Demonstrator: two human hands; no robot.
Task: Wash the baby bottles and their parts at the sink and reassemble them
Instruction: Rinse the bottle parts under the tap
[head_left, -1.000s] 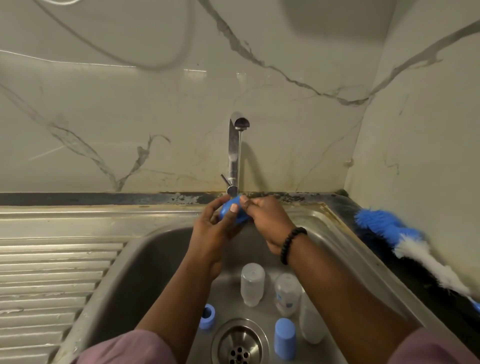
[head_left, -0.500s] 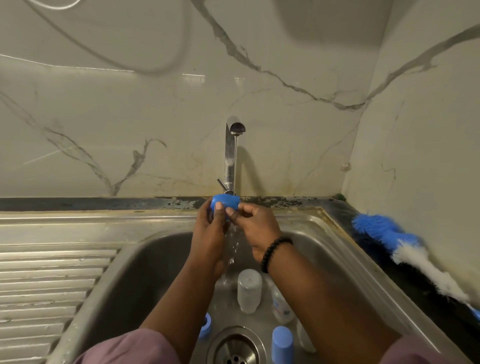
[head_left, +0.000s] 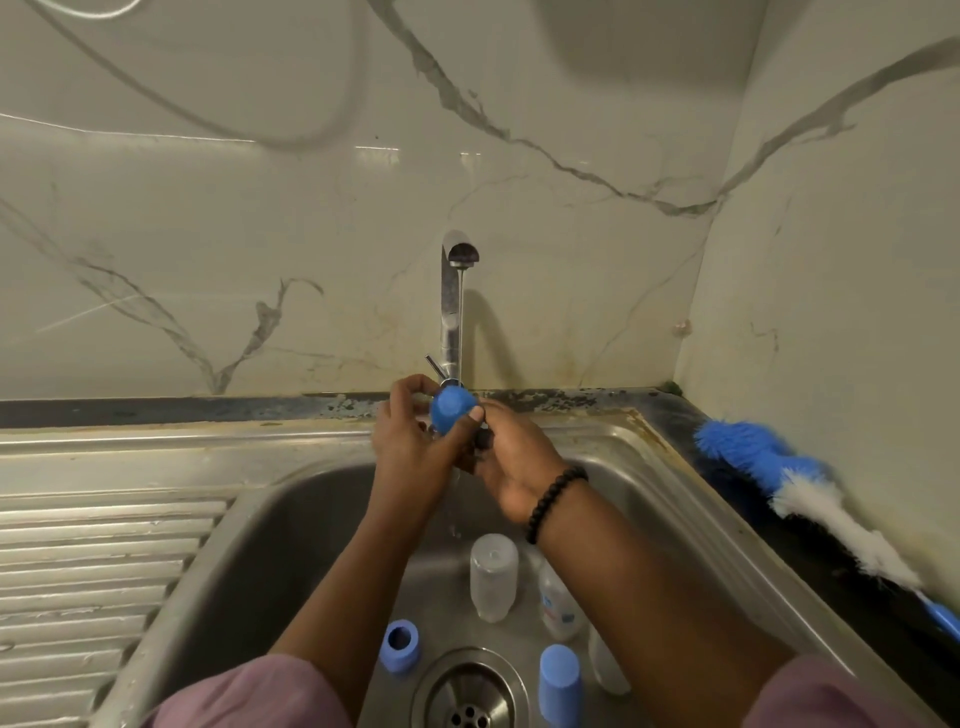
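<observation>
Blue bottle cap (head_left: 453, 409) up under the tap (head_left: 453, 312), likely so the stream rinses it. Left hand (head_left: 410, 447) curls round its left side, right hand (head_left: 511, 457) pinches its right edge: both grips closed on it. Clear bottles (head_left: 493, 577) wait below in the sink (head_left: 291, 525).

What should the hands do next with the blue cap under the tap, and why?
Probably turn the blue cap so its open side meets the water. Both the left hand and right hand hold it under the tap, and only its closed outside shows.
</observation>
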